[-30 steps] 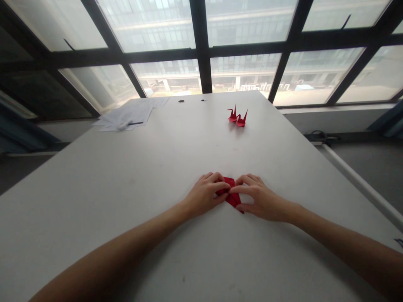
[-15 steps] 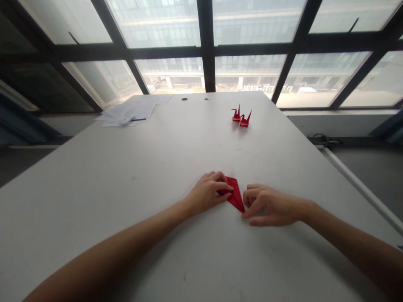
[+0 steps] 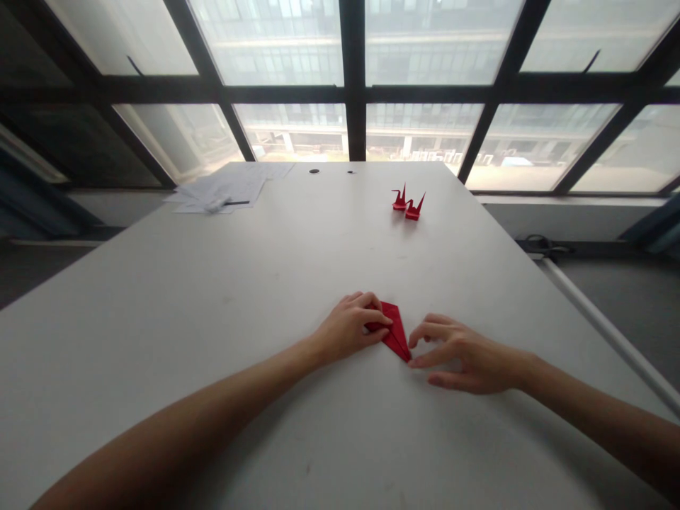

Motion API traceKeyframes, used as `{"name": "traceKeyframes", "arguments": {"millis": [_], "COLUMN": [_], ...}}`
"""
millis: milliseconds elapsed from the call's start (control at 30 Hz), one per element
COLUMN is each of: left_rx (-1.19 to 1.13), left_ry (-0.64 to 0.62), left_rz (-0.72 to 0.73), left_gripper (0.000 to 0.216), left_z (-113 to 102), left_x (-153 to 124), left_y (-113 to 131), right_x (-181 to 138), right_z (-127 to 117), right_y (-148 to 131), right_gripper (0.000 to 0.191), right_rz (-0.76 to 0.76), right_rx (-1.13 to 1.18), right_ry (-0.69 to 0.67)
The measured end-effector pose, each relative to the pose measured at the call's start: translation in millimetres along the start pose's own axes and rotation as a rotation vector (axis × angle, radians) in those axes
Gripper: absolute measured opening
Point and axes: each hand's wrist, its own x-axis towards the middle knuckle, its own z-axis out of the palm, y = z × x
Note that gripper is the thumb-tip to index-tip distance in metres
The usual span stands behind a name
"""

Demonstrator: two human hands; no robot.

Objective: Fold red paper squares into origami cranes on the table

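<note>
A red folded origami paper [image 3: 397, 333] lies on the white table, its narrow tip pointing toward me and to the right. My left hand [image 3: 355, 324] is closed on the paper's left part, thumb and fingers pressing it against the tabletop and hiding that side. By the narrow tip is my right hand [image 3: 461, 354], its fingers apart and nothing between them. Its index fingertip is at or very near the tip; whether it touches I cannot tell.
Two red origami cranes [image 3: 406, 205] stand farther back on the white table [image 3: 297, 262]. At the back left lie several paper sheets [image 3: 223, 185] with a dark pen [image 3: 237, 203] on them. Windows [image 3: 287, 131] rise beyond the table's far edge.
My right hand has shifted slightly right and its fingers have spread wider. My left hand stays on the red paper. The view has tilted up a little.
</note>
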Motion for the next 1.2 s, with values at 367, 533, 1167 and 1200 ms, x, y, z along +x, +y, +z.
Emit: {"name": "traceKeyframes", "arguments": {"millis": [367,533,1167,1200], "left_rx": [0.114,0.214,0.279,0.293], "left_ry": [0.074,-0.187,-0.381,-0.373], "left_rz": [0.050,0.193,0.130,0.128], "left_gripper": [0.034,0.044,0.083,0.081], "left_z": [-17.4,-15.0,-29.1,-29.2], "left_x": [-10.0,-30.5,-30.0,-29.4], "left_y": [15.4,38.5,11.1,8.1], "right_x": [5.2,5.1,6.8,6.7], "right_z": [27.5,30.7,33.7,34.0], "right_y": [-2.8,-2.1,-5.3,-5.4], "right_gripper": [0.041,0.039,0.038,0.039], "right_rz": [0.048,0.034,0.064,0.067], "right_rx": [-0.231,-0.226,-0.203,-0.203], "right_ry": [0.111,0.134,0.181,0.181]}}
